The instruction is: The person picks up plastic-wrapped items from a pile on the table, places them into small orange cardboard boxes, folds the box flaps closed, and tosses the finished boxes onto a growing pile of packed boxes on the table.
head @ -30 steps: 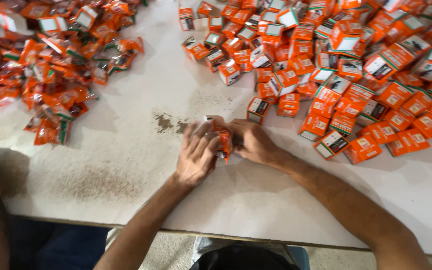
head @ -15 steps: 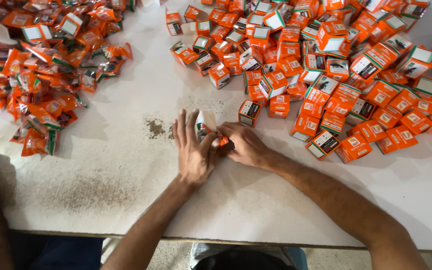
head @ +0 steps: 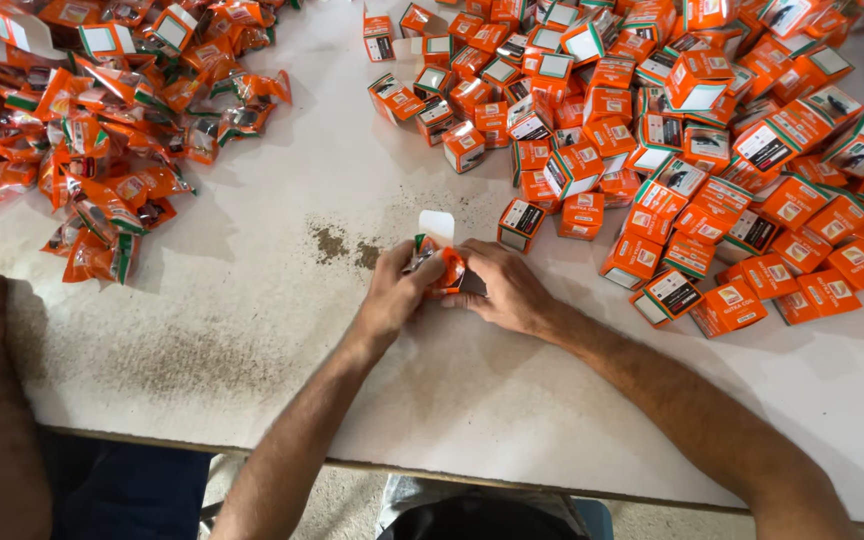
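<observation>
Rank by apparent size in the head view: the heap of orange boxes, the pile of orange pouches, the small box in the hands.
1. Heap of orange cardboard boxes
2. Pile of orange plastic pouches
3. Small orange box held by both hands, smallest by far

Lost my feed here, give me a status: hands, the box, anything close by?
Left hand and right hand both grip small orange box, white flap up. Nearest loose carton sits apart. Table stained beside.

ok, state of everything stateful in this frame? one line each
small orange box: white end flap open, held by both hands
left hand: gripping the box and a packet at its mouth
right hand: gripping the box
boxes: closed, heaped loosely
orange packets: loose pile, unboxed
table: stained
</observation>
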A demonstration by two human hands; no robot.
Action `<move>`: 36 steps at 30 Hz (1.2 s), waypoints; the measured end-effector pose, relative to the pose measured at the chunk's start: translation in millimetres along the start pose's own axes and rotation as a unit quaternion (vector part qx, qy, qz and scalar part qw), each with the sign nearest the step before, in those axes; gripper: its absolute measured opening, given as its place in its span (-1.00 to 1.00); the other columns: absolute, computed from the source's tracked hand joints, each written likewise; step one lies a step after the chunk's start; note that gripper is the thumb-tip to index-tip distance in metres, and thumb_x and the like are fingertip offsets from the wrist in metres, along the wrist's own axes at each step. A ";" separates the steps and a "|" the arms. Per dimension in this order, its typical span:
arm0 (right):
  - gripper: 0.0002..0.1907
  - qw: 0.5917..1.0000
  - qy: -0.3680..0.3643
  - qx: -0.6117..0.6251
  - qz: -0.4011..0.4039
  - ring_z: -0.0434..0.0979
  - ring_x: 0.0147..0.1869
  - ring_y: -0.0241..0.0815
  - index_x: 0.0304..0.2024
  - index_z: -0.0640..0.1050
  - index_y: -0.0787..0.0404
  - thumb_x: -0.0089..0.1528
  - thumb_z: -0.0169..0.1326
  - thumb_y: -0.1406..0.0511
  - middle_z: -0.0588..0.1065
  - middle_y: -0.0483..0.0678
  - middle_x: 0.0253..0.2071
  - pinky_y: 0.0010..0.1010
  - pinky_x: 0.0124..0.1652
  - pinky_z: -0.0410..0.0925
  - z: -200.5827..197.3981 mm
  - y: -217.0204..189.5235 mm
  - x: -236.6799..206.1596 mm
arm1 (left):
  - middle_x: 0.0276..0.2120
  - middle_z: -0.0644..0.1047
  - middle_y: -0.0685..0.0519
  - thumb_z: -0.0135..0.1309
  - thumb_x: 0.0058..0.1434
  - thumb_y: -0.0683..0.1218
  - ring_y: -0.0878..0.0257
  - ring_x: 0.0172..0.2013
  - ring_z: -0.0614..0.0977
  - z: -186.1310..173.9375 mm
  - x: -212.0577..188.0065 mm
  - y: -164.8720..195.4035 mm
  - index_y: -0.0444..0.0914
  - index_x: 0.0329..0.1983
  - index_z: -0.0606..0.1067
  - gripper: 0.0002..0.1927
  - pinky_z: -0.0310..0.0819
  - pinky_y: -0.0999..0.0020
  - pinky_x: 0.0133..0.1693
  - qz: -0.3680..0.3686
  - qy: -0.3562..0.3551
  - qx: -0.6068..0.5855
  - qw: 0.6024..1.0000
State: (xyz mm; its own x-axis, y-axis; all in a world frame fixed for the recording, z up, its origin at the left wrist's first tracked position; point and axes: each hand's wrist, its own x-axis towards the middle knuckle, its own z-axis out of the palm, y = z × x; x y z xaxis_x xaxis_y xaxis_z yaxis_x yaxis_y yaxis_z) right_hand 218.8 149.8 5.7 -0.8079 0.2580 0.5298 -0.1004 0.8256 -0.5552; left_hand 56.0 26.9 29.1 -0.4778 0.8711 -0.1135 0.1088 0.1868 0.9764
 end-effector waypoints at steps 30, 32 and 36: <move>-0.25 0.997 0.042 -0.061 0.039 0.55 0.12 0.17 0.32 0.35 0.36 0.14 0.33 0.30 0.50 0.16 0.10 -0.13 0.07 0.43 6.8 -12.6 -12.0 | -0.26 0.64 -0.20 0.16 0.22 0.02 -0.02 -0.24 0.72 11.0 13.5 -17.9 -0.40 -0.02 0.43 -0.56 0.58 0.10 -0.17 0.144 0.075 0.205 0.965; -0.30 0.996 0.039 -0.084 0.009 0.55 0.15 0.18 0.33 0.37 0.33 0.16 0.28 0.37 0.48 0.17 0.16 -0.12 0.07 0.43 4.1 -19.7 -11.9 | -0.22 0.62 -0.16 0.10 0.25 0.03 0.03 -0.26 0.69 6.9 13.8 -17.5 -0.38 0.07 0.41 -0.54 0.58 0.10 -0.20 0.124 0.044 0.179 0.975; -0.39 0.987 0.006 -0.155 -0.036 0.55 0.10 0.18 0.26 0.41 0.35 0.15 0.22 0.42 0.45 0.17 0.18 -0.06 0.03 0.42 -3.2 -29.9 -3.5 | -0.18 0.53 -0.05 -0.06 0.19 0.00 0.20 -0.38 0.59 -21.0 13.3 -18.7 -0.27 0.29 0.36 -0.42 0.61 0.14 -0.27 0.027 -0.144 -0.068 0.987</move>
State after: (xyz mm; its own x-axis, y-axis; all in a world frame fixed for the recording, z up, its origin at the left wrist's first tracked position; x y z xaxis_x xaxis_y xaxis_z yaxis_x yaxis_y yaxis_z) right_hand 226.5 125.8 22.5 -0.7985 0.1980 0.5685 0.0273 0.9553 -0.2943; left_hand 29.2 25.4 13.2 -0.2057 0.9745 -0.0896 -0.0009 0.0914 0.9958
